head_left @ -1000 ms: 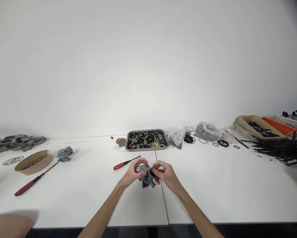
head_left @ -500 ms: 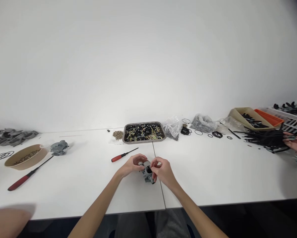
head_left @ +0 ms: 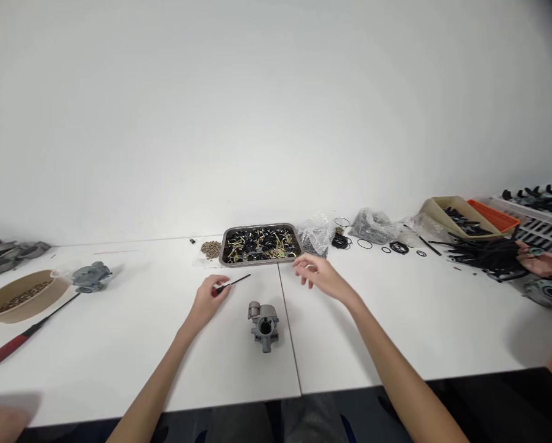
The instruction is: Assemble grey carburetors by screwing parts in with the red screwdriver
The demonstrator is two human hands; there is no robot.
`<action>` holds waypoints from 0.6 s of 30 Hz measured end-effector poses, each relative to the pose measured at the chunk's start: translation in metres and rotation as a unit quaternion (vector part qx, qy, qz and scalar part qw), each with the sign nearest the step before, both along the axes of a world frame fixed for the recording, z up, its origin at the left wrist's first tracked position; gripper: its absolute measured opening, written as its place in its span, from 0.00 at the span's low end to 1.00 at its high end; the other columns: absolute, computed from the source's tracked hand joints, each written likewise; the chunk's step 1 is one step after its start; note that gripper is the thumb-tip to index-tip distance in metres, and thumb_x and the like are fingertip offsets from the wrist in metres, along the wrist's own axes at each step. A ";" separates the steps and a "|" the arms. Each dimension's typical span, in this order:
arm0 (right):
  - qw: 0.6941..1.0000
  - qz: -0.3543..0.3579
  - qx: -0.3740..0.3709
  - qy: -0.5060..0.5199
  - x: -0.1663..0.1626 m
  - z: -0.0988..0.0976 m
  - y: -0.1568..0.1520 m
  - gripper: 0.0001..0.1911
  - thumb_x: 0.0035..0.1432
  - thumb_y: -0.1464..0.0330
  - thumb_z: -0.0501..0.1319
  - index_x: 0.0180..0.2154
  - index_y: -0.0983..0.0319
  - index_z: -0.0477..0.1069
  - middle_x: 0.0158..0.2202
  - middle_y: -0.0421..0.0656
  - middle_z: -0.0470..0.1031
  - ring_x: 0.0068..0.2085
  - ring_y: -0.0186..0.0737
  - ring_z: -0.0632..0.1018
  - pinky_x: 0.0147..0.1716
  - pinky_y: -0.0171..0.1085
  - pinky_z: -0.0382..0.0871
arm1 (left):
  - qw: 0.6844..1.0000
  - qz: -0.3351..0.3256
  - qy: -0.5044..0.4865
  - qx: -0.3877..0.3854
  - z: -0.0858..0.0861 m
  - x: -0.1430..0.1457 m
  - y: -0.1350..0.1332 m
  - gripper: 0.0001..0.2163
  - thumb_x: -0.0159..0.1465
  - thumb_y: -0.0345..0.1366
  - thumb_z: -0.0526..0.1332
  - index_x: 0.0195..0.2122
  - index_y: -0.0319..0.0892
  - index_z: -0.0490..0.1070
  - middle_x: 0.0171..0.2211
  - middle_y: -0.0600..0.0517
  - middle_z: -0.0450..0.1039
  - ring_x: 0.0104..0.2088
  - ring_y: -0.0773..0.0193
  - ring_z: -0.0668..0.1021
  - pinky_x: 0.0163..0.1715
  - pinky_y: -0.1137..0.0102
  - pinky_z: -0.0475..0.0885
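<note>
A grey metal carburettor body point(head_left: 263, 325) stands by itself on the white table point(head_left: 396, 320), between my two hands and touched by neither. My left hand point(head_left: 208, 300) lies to its upper left, fingers curled round the red handle of a small screwdriver point(head_left: 236, 283) whose black shaft sticks out to the right. My right hand point(head_left: 319, 275) hovers above the table to the upper right, fingers apart and holding nothing, close to the front right corner of a metal tray point(head_left: 257, 263) filled with small black and brass parts.
A brass pile point(head_left: 210, 248), plastic bags point(head_left: 315, 237) and black O-rings point(head_left: 398, 248) flank the tray. At left are a brown bowl point(head_left: 21, 298), a second carburettor point(head_left: 90, 275) and a long red screwdriver point(head_left: 8, 351). Another person's hand point(head_left: 543, 264) works at right.
Both hands have let go of the carburettor, which now stands on the table. My left hand moved left onto the small screwdriver; my right hand rose towards the tray.
</note>
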State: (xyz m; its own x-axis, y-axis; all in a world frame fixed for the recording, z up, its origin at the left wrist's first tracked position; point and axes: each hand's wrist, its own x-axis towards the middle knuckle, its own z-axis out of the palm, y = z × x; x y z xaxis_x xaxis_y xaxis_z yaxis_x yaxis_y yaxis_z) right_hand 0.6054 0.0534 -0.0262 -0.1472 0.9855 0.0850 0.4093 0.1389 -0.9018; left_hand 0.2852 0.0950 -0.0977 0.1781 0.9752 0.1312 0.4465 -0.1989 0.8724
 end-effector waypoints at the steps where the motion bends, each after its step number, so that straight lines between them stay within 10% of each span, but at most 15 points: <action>1: 1.000 -0.016 0.017 -0.007 0.009 0.006 0.012 0.14 0.59 0.60 0.58 0.40 0.64 0.70 0.35 0.45 0.74 0.29 0.36 0.76 0.23 0.32 0.68 | 0.999 0.038 0.021 0.019 -0.005 -0.008 0.002 0.16 0.58 0.47 0.60 0.40 0.41 0.71 0.42 0.44 0.71 0.44 0.53 0.72 0.46 0.58 0.69; 8: 0.985 -0.122 0.096 -0.080 0.022 0.020 0.099 0.14 0.66 0.62 0.51 0.40 0.65 0.70 0.34 0.44 0.74 0.29 0.34 0.74 0.32 0.35 0.68 | 0.986 0.098 0.091 0.102 -0.017 -0.012 0.006 0.10 0.59 0.43 0.56 0.33 0.43 0.72 0.35 0.47 0.72 0.40 0.55 0.72 0.42 0.62 0.70; 18: 0.964 0.041 -0.004 -0.264 -0.014 -0.054 0.161 0.12 0.66 0.64 0.59 0.46 0.65 0.70 0.44 0.46 0.73 0.41 0.38 0.76 0.41 0.41 0.74 | 0.981 0.082 0.055 0.167 -0.025 0.054 0.044 0.10 0.64 0.41 0.52 0.33 0.44 0.70 0.28 0.49 0.72 0.27 0.62 0.71 0.31 0.66 0.67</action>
